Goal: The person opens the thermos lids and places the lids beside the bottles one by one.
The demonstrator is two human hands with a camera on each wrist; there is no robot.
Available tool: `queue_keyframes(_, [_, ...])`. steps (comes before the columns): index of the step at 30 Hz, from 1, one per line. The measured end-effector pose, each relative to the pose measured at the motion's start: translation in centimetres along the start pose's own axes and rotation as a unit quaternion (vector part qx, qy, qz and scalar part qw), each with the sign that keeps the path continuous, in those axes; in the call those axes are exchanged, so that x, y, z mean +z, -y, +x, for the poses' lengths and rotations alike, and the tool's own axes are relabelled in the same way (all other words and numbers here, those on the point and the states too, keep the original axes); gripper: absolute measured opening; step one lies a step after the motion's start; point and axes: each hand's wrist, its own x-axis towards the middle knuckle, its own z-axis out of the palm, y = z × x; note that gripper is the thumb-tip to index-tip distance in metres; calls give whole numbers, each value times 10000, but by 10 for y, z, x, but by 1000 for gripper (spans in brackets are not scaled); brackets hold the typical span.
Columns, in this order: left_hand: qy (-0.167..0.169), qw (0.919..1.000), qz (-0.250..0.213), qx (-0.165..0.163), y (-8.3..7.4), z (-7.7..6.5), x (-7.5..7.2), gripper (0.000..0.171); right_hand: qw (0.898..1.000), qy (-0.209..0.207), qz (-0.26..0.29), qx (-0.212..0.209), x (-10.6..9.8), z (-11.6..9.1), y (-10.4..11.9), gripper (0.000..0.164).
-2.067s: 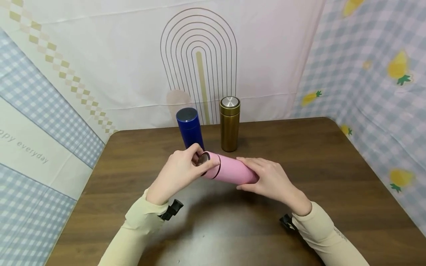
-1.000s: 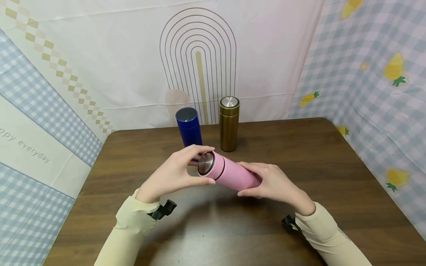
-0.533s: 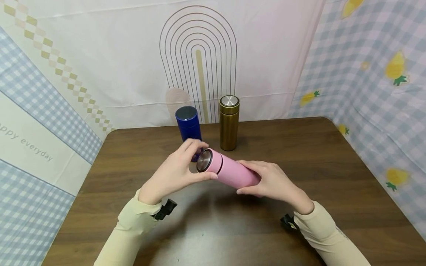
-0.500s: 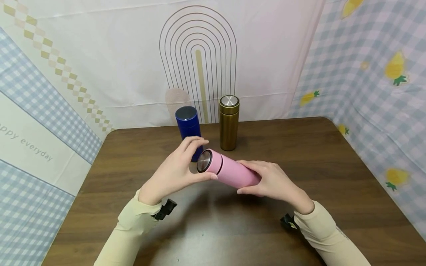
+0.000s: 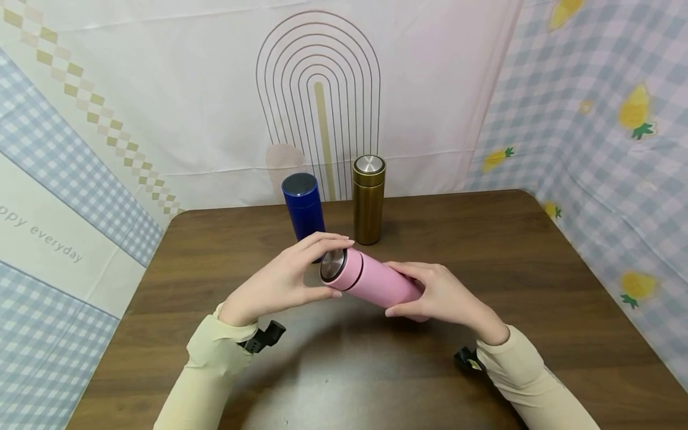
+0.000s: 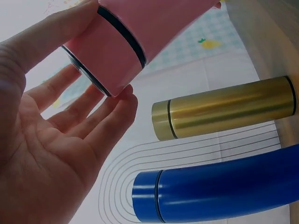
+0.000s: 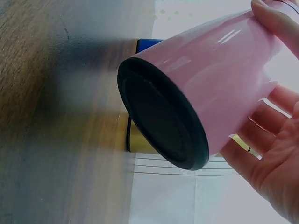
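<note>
A pink thermos (image 5: 384,283) is held tilted above the table, its steel-topped end toward the left. My left hand (image 5: 279,278) pinches its lid (image 5: 352,269), thumb below and fingers along the upper rim. In the left wrist view the thumb lies across the pink lid (image 6: 103,51), and a dark ring separates lid from body. My right hand (image 5: 441,295) grips the lower body between thumb and fingers. The right wrist view shows the black base (image 7: 163,116) off the table. Behind stand a blue thermos (image 5: 305,206), partly hidden by my left hand, and a gold thermos (image 5: 368,209).
The brown wooden table (image 5: 473,239) has rounded back corners. A white patterned cloth (image 5: 215,107) hangs behind it, and checked cloth (image 5: 586,167) with pineapple prints hangs on the right. A black strap device (image 5: 263,337) sits on the left wrist.
The left fingers lifted from the lid half a second ago and are back on its upper rim. Since the earliest frame, the pink thermos has turned its steel top more toward the head camera.
</note>
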Motion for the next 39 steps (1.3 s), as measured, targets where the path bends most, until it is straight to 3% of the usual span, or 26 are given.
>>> queue_keyframes(5, [-85, 9996, 140, -244, 0, -1, 1, 70, 9998, 14, -219, -10, 1, 0, 1, 77])
queue_keyframes(13, [-289, 9856, 575, -1566, -6, 1, 5, 61, 9986, 45, -524, -106, 4, -1, 3, 78])
queue_keyframes(20, [-403, 9801, 548, -1864, -8, 1, 6, 58, 9990, -6, -439, -61, 5, -2, 4, 77])
queue_keyframes(27, [-364, 9859, 324, -1599, -6, 0, 5, 71, 9997, -5, -222, -75, 6, -3, 2, 77])
queue_keyframes(34, [32, 9994, -114, -321, -4, -2, 4, 88, 9997, -24, -174, -179, 5, -4, 0, 76])
queue_keyframes(39, [202, 9998, -87, 9, -4, -3, 3, 81, 9997, -61, -94, -225, 4, -5, -1, 76])
